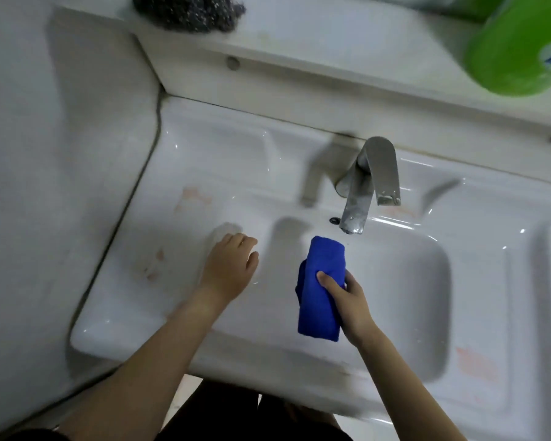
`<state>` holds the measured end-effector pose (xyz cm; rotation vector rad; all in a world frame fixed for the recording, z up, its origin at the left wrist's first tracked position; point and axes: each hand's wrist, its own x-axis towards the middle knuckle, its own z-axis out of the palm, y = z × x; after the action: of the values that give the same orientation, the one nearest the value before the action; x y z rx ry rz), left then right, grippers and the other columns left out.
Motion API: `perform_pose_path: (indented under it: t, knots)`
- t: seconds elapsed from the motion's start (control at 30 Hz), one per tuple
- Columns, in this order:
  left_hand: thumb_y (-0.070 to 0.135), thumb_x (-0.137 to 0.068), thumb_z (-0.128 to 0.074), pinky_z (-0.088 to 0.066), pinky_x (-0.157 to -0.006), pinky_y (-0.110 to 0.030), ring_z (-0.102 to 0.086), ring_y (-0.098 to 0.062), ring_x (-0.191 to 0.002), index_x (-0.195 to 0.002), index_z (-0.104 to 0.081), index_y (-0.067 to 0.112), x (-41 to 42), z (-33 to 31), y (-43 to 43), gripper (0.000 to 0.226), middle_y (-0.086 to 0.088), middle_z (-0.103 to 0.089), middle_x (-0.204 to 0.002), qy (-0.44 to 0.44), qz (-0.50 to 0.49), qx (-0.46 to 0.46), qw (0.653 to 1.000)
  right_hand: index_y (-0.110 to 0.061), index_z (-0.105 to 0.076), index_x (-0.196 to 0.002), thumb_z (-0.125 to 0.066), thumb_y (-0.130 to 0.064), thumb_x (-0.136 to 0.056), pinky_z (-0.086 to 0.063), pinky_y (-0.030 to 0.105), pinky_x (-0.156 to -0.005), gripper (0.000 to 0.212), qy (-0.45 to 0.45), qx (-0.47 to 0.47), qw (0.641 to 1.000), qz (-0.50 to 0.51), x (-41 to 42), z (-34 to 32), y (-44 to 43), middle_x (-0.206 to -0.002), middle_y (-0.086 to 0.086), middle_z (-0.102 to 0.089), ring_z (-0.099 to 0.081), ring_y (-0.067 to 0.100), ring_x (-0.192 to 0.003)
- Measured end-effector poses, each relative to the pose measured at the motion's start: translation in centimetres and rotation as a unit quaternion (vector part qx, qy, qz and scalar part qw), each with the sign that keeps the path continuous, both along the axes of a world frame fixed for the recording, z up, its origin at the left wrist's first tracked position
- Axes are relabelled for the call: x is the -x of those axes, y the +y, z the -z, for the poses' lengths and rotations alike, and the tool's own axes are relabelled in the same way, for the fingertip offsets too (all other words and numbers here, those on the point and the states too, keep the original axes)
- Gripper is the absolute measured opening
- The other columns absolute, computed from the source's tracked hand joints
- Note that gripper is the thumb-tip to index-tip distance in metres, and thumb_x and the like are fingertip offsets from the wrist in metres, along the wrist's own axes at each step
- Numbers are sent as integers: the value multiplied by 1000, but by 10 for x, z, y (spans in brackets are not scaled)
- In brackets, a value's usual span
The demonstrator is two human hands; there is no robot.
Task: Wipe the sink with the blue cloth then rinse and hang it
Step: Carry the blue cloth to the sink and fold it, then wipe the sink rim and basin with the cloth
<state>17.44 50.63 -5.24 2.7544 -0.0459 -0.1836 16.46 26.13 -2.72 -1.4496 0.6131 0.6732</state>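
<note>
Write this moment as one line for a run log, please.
right hand grips blue cloth near faucet, over sink | left hand rests on its left ledge | no water stream visible

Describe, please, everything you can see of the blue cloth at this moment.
The blue cloth is plain deep blue, soft and plush like microfibre, folded into a long thick bundle. It is held lengthwise over the white sink basin, upper end near the faucet spout, lower end toward the near rim. The right hand grips its middle from the right, thumb across its front. Whether it is wet cannot be told.
</note>
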Motion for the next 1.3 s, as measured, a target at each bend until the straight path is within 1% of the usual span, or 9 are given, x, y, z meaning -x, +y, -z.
perform_pose_path:
  t: [0.3,0.5,0.63,0.7,0.8,0.9,1.03,1.17,1.3]
  knots:
    - [27,-89,-43,-51,-76,-37,-60,-31,-85,-102,-68,8,72,-51,71,34,-9,-68,-95,-69,-149,-12,986,-30,-60,-95,-71,-45,-77,-55,55,-85,26,-155,104,962,-198,-36,-47,74,-94,2,-70,-67,29,-89]
    - [37,-86,-52,-43,-90,-32,-62,-23,-97,-105,-72,12,137,-40,131,37,-3,-70,-103,-96,-236,-15,967,-21,-49,-121,-66,-27,-91,-49,26,-68,35,-264,104,896,-340,-89,-52,152,-104,-6,-63,-62,19,-90]
    - [37,-86,-54,-41,-95,-30,-63,-23,-94,-97,-73,13,165,-29,149,32,-2,-70,-101,-107,-213,-5,971,-25,-37,-136,-66,-23,-92,-47,25,-67,53,-310,126,853,-400,-136,-40,190,-108,-7,-59,-62,15,-90]
    - [33,-87,-56,-41,-102,-34,-63,-21,-90,-90,-72,14,174,-21,150,25,0,-69,-95,-129,-178,-9,976,-22,-37,-137,-64,-22,-91,-47,30,-69,53,-351,198,813,-419,-156,-28,207,-109,-3,-59,-61,22,-91]
    - [23,-88,-55,-38,-110,-41,-65,-19,-80,-79,-70,12,183,-7,151,21,0,-69,-87,-175,-157,-12,972,-19,-37,-141,-57,-22,-92,-45,36,-69,53,-436,355,719,-409,-169,-1,227,-117,9,-59,-58,30,-96]
    - [17,-89,-52,-41,-107,-44,-66,-21,-74,-75,-72,8,185,4,152,26,-4,-71,-84,-221,-158,-24,962,-22,-39,-141,-51,-24,-95,-47,37,-67,48,-461,415,680,-391,-165,16,245,-118,10,-56,-55,31,-99]
    - [15,-87,-51,-42,-104,-40,-67,-22,-72,-69,-72,8,185,13,153,30,-5,-73,-81,-253,-149,-32,955,-23,-44,-133,-50,-36,-92,-50,36,-63,43,-465,420,684,-374,-151,26,264,-113,7,-50,-52,25,-94]
    - [15,-87,-47,-43,-101,-39,-68,-23,-72,-66,-71,9,185,17,154,32,-5,-73,-82,-262,-145,-33,954,-19,-51,-110,-50,-59,-90,-44,32,-59,44,-460,405,705,-357,-135,29,280,-99,0,-48,-50,20,-83]
    - [17,-91,-40,-46,-93,-39,-64,-28,-64,-65,-70,10,184,18,155,40,-5,-69,-75,-264,-143,-32,953,-17,-53,-119,-55,-50,-93,-46,32,-59,42,-480,381,693,-380,-155,18,263,-99,2,-54,-56,22,-76]
